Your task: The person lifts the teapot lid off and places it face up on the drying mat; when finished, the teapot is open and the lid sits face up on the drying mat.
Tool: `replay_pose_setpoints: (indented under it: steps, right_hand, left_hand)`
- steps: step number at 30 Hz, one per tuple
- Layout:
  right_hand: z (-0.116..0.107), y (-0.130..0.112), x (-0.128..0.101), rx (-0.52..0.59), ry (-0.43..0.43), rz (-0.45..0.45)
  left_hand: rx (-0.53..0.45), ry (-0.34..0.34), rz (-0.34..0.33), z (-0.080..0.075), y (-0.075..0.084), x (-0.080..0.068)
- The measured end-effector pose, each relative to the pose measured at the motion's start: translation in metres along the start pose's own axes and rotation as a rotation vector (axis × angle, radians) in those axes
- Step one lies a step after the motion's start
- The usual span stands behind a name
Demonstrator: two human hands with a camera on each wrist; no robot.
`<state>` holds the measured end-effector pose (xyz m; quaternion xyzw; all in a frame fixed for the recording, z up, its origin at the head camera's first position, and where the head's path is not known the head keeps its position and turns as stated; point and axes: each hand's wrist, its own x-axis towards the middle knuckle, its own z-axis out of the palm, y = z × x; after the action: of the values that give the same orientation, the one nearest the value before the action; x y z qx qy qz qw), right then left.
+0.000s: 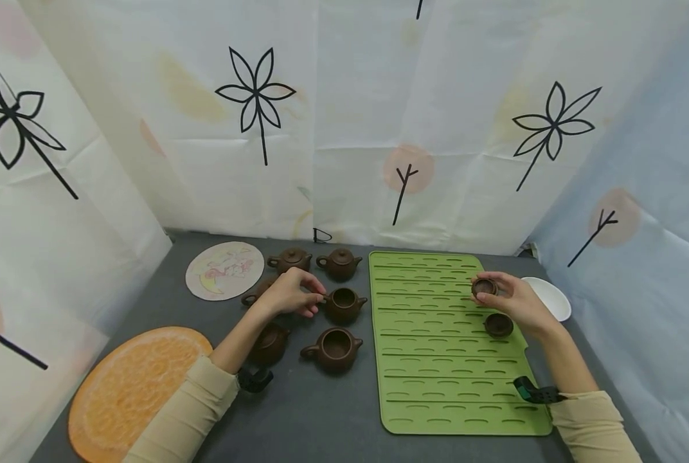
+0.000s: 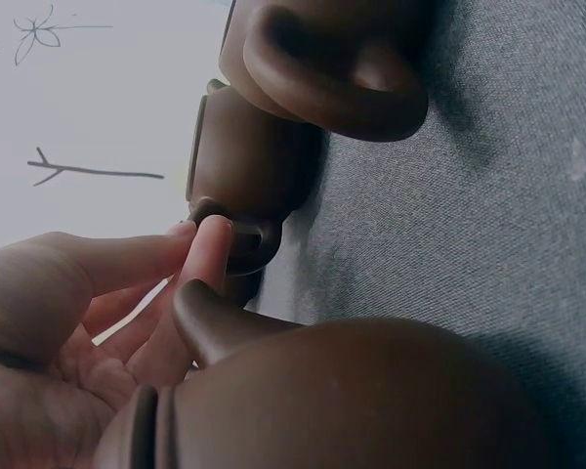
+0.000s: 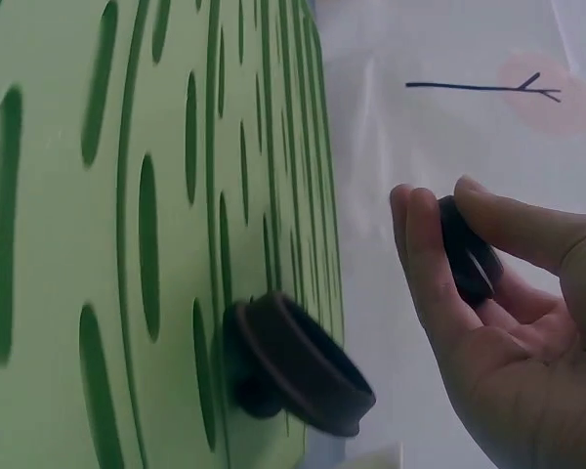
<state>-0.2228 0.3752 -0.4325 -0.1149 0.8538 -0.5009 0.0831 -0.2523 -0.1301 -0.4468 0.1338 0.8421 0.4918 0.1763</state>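
With thumb and index finger my left hand point(image 1: 291, 297) pinches the handle of a lidless brown teapot point(image 1: 344, 306); the left wrist view shows the fingertips at that teapot's point(image 2: 249, 147) handle. Another lidless teapot point(image 1: 335, 350) stands nearer the front. My right hand point(image 1: 518, 301) holds a small brown teapot lid point(image 1: 485, 288) over the green mat point(image 1: 437, 386), its hollow side showing. A second lid point(image 1: 499, 325) rests on the mat below that hand, hollow side up and tilted on its knob in the right wrist view.
Two lidded teapots, one point(image 1: 291, 259) left of the other point(image 1: 341, 263), stand at the back. Another lidded teapot point(image 1: 268, 347) is partly behind my left forearm. A white dish point(image 1: 548, 298), a round printed mat point(image 1: 225, 270) and an orange-slice mat point(image 1: 142, 379) lie around.
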Motion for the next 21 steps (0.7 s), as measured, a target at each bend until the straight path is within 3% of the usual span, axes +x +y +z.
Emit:
replay_pose_setpoints:
  steps: [6, 12, 21]
  right_hand:
    - [-0.005, 0.007, 0.004, -0.157, 0.013, 0.045]
    - [-0.006, 0.015, 0.007, -0.239, 0.015, 0.054]
    - [-0.005, 0.022, 0.013, -0.369, -0.009, 0.012]
  left_hand:
    - [-0.002, -0.002, 0.005, 0.000, 0.000, 0.000]
    - [-0.002, -0.003, 0.003, 0.000, 0.001, 0.000]
    - [-0.001, -0.001, -0.002, 0.000, 0.001, 0.000]
